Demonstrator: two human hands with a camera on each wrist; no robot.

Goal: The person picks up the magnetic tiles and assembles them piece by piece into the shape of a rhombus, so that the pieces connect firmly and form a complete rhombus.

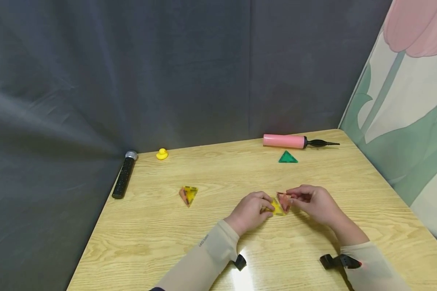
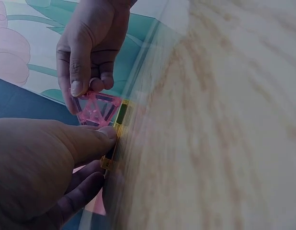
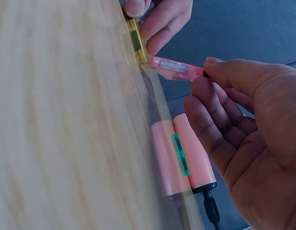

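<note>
Desk [image 1: 160, 238], pale wood grain, with a dark cloth backdrop behind and a tulip-printed panel [image 1: 415, 121] at the right edge.

1. Black remote-like stick [image 1: 124, 175] with a silver end: far left edge of the desk, lying lengthwise.
2. Yellow toy duck [image 1: 162, 154]: back edge, just right of the stick, well apart from the hands.
3. Loose triangle pair [image 1: 187, 195], yellow and pink-orange tiles lying together flat on the desk, to the left of the hands and clear of them.
4. Left hand [image 1: 249, 212]: knuckles up, fingers and thumb curled round the yellow triangle tile [image 1: 276, 207], which rests on the desk. In the left wrist view the thumb [image 2: 85, 141] presses against the tile's edge.
5. Pink triangle tile [image 1: 284, 201]: tilted up off the desk, one edge meeting the yellow tile between the two hands. The left wrist view shows its open triangular frame [image 2: 97, 110]; the right wrist view shows it edge-on [image 3: 174, 68].
6. Right hand [image 1: 315, 202]: fingertips pinching the far corner of the pink tile, palm turned toward the left hand.
7. Green triangle tile [image 1: 287, 157]: flat on the desk, beyond the hands and well apart from them.
8. Pink balloon pump [image 1: 285, 141] with a black nozzle pointing right: back edge, just behind the green tile.

Nothing lies between the hands and the tiles they hold.
</note>
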